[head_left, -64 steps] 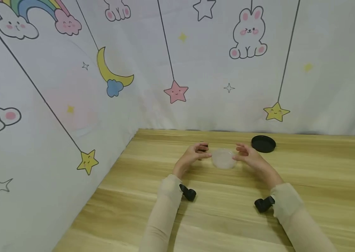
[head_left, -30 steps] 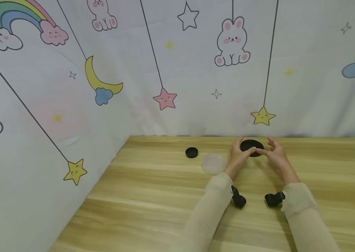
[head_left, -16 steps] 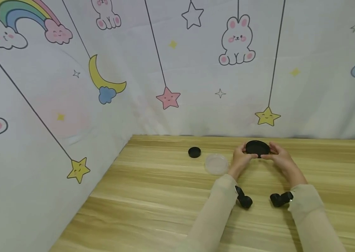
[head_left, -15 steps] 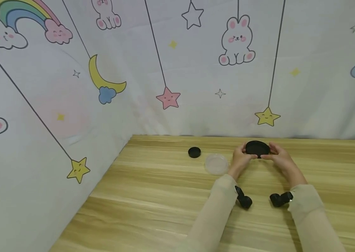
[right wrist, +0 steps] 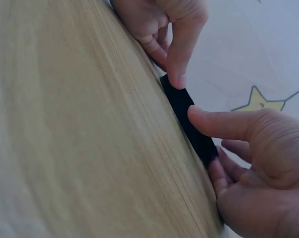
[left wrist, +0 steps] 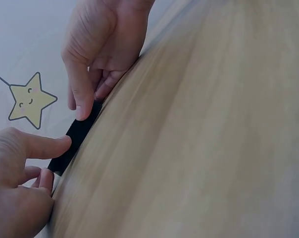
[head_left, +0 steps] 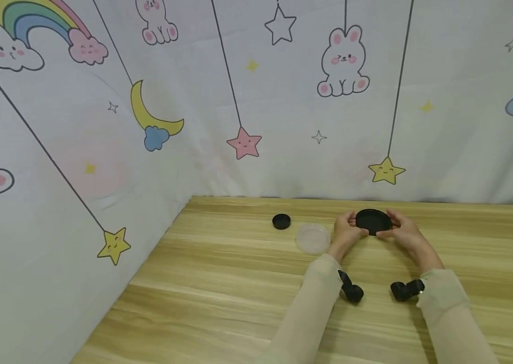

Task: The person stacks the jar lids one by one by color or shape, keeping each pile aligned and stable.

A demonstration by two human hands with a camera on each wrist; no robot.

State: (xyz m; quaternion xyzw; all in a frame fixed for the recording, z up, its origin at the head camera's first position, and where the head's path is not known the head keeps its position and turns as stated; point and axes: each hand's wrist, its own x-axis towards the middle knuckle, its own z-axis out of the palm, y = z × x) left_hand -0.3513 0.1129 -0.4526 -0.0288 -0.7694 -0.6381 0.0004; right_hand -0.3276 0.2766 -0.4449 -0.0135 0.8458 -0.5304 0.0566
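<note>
A round black shallow dish or lid (head_left: 373, 223) is held from both sides at the back of the table. My left hand (head_left: 345, 234) grips its left side, the thumb on the near rim and the fingers curled low at the edge. On the opposite side my right hand (head_left: 404, 233) pinches it the same way. Seen edge-on in the left wrist view, the black dish (left wrist: 76, 138) lies level with the tabletop, at or just above it. The right wrist view shows both thumbs against its dark side wall (right wrist: 191, 124).
Left of the hands, a clear round dish (head_left: 313, 238) lies on the wooden table (head_left: 220, 283). Farther left is a smaller black round lid or dish (head_left: 281, 221). A white cloth wall (head_left: 284, 172) with printed stars and rabbits borders the table's back and left.
Both hands have moved right from the clear dish to the larger black dish and taken hold of it. Over the last half second, the dish has come slightly nearer.
</note>
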